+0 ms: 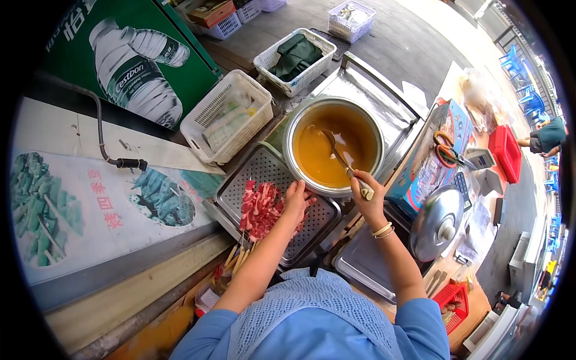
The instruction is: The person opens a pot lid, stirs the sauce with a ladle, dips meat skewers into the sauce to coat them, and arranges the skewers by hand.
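My right hand (pixel 367 191) is closed around the handle of a metal ladle (pixel 339 157), whose bowl end dips into orange-brown liquid. The liquid fills part of a round metal pot (pixel 290 144). Close to the pot's near rim, my left hand (pixel 296 203) lies over raw red meat skewers (pixel 258 210), its visible fingers stretched out; their undersides are hidden. The meat rests on a perforated metal tray (pixel 317 231), and the wooden skewer ends (pixel 240 259) stick out toward my body.
White plastic baskets (pixel 259 114) stand beyond the tray. At the right are a metal pot lid (pixel 437 223), orange-handled scissors (pixel 447 153), a blue box (pixel 403 191) and a red basket (pixel 451 298). A green panel (pixel 201 72) and a pictured board (pixel 90 222) border the left. A person (pixel 547 137) stands far right.
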